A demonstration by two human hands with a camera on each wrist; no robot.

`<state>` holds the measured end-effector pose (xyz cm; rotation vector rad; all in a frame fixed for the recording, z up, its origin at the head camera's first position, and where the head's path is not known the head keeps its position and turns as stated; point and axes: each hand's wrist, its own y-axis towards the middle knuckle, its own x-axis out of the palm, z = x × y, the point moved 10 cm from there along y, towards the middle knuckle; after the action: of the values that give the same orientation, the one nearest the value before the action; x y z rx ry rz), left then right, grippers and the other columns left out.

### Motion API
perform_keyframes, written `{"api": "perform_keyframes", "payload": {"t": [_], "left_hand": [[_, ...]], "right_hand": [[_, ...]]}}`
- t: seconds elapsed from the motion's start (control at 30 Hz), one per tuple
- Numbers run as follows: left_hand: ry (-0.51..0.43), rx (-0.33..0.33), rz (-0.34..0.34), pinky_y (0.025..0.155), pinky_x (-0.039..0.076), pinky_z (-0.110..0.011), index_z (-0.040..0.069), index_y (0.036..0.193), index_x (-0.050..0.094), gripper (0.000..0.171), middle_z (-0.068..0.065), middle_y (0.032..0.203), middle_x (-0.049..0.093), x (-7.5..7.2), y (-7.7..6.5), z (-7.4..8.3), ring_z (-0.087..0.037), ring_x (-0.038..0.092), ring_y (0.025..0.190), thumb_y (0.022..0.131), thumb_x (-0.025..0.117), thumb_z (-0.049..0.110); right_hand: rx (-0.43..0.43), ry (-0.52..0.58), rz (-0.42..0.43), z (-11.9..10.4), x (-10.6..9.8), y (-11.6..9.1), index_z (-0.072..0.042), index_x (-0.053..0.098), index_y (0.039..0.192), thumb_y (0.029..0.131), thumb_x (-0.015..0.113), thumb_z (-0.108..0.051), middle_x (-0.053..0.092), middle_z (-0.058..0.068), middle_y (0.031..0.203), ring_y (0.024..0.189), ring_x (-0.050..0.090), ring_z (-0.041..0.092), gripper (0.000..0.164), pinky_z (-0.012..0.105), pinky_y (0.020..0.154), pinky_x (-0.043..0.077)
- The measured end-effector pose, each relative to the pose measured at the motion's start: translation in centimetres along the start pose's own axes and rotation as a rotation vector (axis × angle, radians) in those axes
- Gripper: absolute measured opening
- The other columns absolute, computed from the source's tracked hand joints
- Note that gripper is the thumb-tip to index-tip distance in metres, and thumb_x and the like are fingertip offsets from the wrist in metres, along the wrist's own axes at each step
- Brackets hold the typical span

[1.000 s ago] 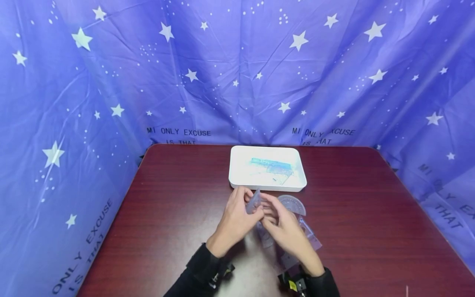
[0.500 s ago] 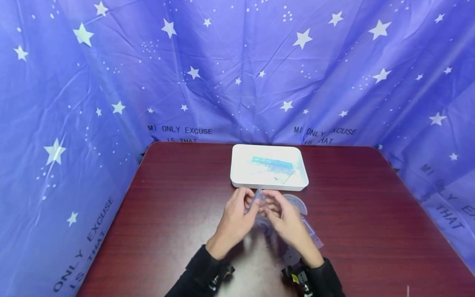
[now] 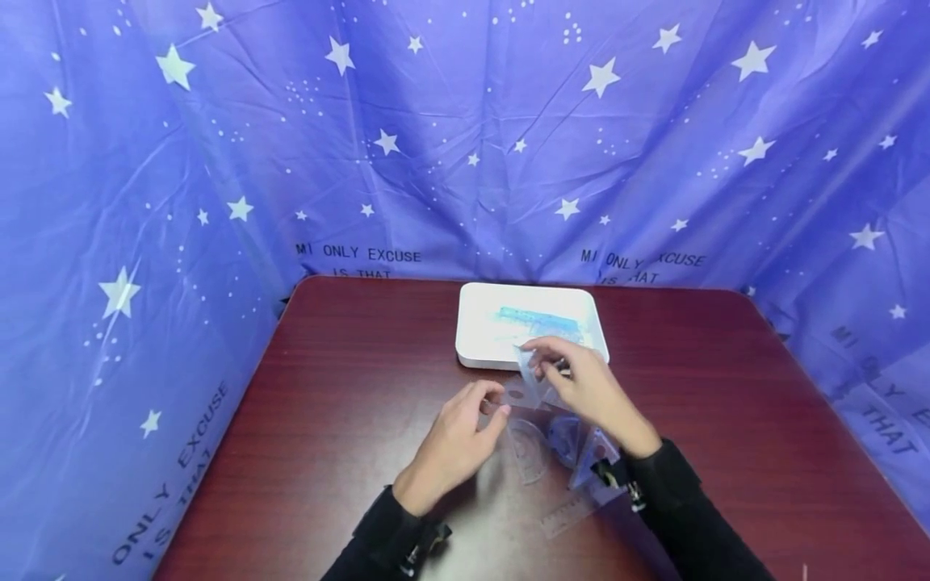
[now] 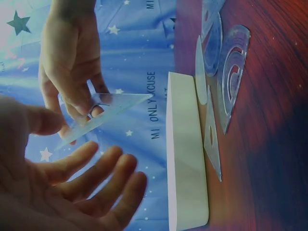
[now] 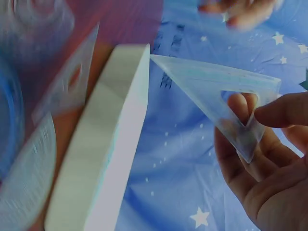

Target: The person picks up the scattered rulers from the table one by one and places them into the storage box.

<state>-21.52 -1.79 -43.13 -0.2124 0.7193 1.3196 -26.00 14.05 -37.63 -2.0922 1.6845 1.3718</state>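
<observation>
My right hand [image 3: 592, 387] pinches a clear set square [image 5: 192, 79] with a triangular cut-out, holding it up near the front of the white tray [image 3: 479, 362]. Thumb and fingers grip its short side in the right wrist view, while its long point sticks out. My left hand [image 3: 454, 432] is to the left with fingers loosely bent and nothing in them; in the left wrist view its fingers are spread apart from the set square. Below the hands lie a clear protractor [image 3: 536, 472] and a second set square [image 4: 213, 155] close to the tray.
Blue-tinted rulers [image 3: 538, 316] lie inside the tray. A bluish set square [image 3: 584, 466] and a clear ruler [image 3: 570, 514] lie on the dark red table [image 3: 349, 363], near my right sleeve. A star-patterned blue curtain [image 3: 436, 186] hangs behind the table.
Both hands were together on the set square; now my left hand has let go and sits lower. My right hand has carried the set square up and right toward the tray.
</observation>
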Motion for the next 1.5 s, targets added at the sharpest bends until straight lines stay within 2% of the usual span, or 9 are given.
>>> {"api": "perform_keyframes", "payload": {"t": [0.1, 0.23, 0.4, 0.6, 0.73, 0.87, 0.97, 1.27, 1.5], "left_hand": [[0.056, -0.029, -0.052, 0.097, 0.058, -0.045, 0.011, 0.135, 0.068, 0.033, -0.008, 0.123, 0.073, 0.5, -0.3, -0.4, -0.024, 0.069, 0.114, 0.105, 0.064, 0.026], [0.097, -0.079, -0.12, 0.106, 0.055, -0.051, 0.009, 0.142, 0.064, 0.042, -0.011, 0.133, 0.07, 1.1, -0.8, -1.1, -0.028, 0.065, 0.124, 0.105, 0.063, 0.027], [0.133, -0.127, -0.189, 0.118, 0.047, -0.056, 0.009, 0.149, 0.06, 0.048, -0.012, 0.148, 0.063, 1.8, -1.4, -1.8, -0.033, 0.056, 0.141, 0.106, 0.063, 0.03], [0.227, -0.084, -0.177, 0.114, 0.051, -0.054, 0.008, 0.145, 0.063, 0.046, -0.013, 0.143, 0.066, 1.8, -1.6, -1.8, -0.032, 0.061, 0.134, 0.104, 0.066, 0.028], [0.26, -0.084, -0.171, 0.114, 0.051, -0.052, 0.009, 0.145, 0.064, 0.046, -0.012, 0.141, 0.068, 1.8, -1.7, -1.9, -0.03, 0.062, 0.131, 0.103, 0.066, 0.029], [0.263, -0.089, -0.175, 0.116, 0.049, -0.052, 0.01, 0.146, 0.063, 0.046, -0.012, 0.14, 0.067, 2.0, -1.8, -1.9, -0.031, 0.062, 0.131, 0.104, 0.066, 0.029], [0.266, -0.08, -0.173, 0.114, 0.05, -0.051, 0.01, 0.145, 0.063, 0.046, -0.011, 0.138, 0.068, 2.0, -1.9, -1.8, -0.031, 0.063, 0.129, 0.104, 0.066, 0.028], [0.285, -0.076, -0.171, 0.111, 0.052, -0.05, 0.009, 0.146, 0.063, 0.047, -0.011, 0.137, 0.069, 1.9, -1.7, -1.7, -0.028, 0.063, 0.125, 0.104, 0.066, 0.029], [0.288, -0.071, -0.173, 0.113, 0.05, -0.051, 0.008, 0.147, 0.062, 0.047, -0.012, 0.139, 0.068, 1.9, -1.6, -1.8, -0.03, 0.063, 0.126, 0.104, 0.066, 0.028]], "right_hand": [[0.025, -0.028, 0.006, 1.7, -1.3, 1.7, -0.004, 0.073, 0.126, 0.095, 0.06, 0.011, 0.079, 0.006, 0.093, 0.082, 0.073, 0.02, 0.036, 0.03, 0.074, 0.06], [0.116, -0.037, -0.026, 4.8, -2.2, 4.0, -0.004, 0.071, 0.123, 0.095, 0.061, 0.006, 0.079, 0.011, 0.097, 0.085, 0.075, 0.024, 0.031, 0.026, 0.07, 0.055], [0.173, -0.103, -0.106, 8.4, -2.3, 6.5, -0.004, 0.072, 0.117, 0.096, 0.059, 0.003, 0.078, 0.015, 0.1, 0.094, 0.074, 0.03, 0.026, 0.034, 0.078, 0.054], [0.167, -0.224, -0.219, 11.8, -0.9, 8.2, 0.0, 0.074, 0.107, 0.095, 0.06, 0.002, 0.077, 0.016, 0.097, 0.09, 0.07, 0.029, 0.019, 0.04, 0.081, 0.054], [0.148, -0.253, -0.327, 13.4, 0.8, 8.2, 0.003, 0.075, 0.102, 0.091, 0.06, 0.004, 0.077, 0.017, 0.092, 0.083, 0.068, 0.025, 0.018, 0.039, 0.077, 0.054], [0.177, -0.276, -0.398, 15.1, 1.9, 7.9, 0.003, 0.075, 0.098, 0.091, 0.062, 0.002, 0.078, 0.018, 0.096, 0.09, 0.071, 0.03, 0.015, 0.046, 0.086, 0.058], [0.204, -0.315, -0.42, 16.0, 2.3, 7.7, 0.002, 0.075, 0.097, 0.09, 0.063, 0.001, 0.078, 0.018, 0.1, 0.098, 0.072, 0.035, 0.014, 0.053, 0.096, 0.058], [0.273, -0.322, -0.442, 17.2, 2.3, 7.6, 0.003, 0.075, 0.111, 0.089, 0.058, 0.006, 0.076, 0.026, 0.116, 0.115, 0.069, 0.043, 0.028, 0.056, 0.104, 0.055], [0.227, -0.301, -0.4, 16.4, 1.7, 8.1, 0.007, 0.072, 0.119, 0.089, 0.057, 0.004, 0.075, 0.027, 0.121, 0.12, 0.069, 0.046, 0.034, 0.057, 0.107, 0.054]]}}
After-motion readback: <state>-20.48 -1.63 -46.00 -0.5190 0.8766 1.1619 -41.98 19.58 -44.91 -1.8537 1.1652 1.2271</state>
